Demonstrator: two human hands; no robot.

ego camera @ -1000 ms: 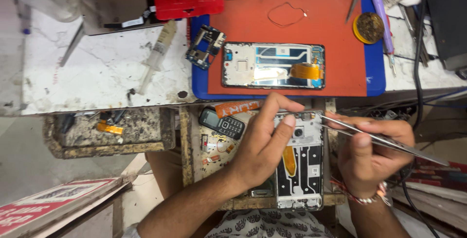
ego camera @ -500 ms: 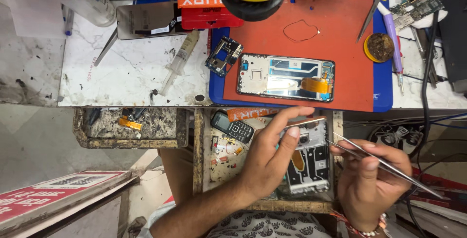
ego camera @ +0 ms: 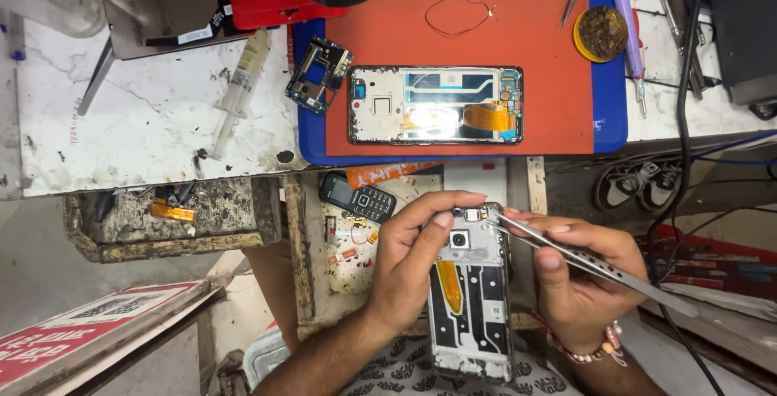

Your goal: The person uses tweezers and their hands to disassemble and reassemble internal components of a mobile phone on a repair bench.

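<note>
My left hand [ego camera: 409, 262] grips the upper edge of an opened phone back frame [ego camera: 473, 299], thumb and fingers curled over its top by the camera module. My right hand [ego camera: 579, 283] holds metal tweezers [ego camera: 591, 265] whose tips touch the frame's top right corner. The frame shows an orange flex strip and black shielding. It is held over my lap, below the bench edge.
On the bench an orange mat [ego camera: 494, 48] carries a second opened phone [ego camera: 435, 105], a small circuit board [ego camera: 320, 74] and a wire loop [ego camera: 457, 9]. A syringe [ego camera: 239, 88], a flux tin [ego camera: 603, 33], a small keypad phone [ego camera: 358, 197] and cables [ego camera: 688, 121] lie around.
The view has shifted so the bench sits higher in frame. The tweezers' tips have moved left onto the frame's top corner, and my left fingers have closed over its top edge.
</note>
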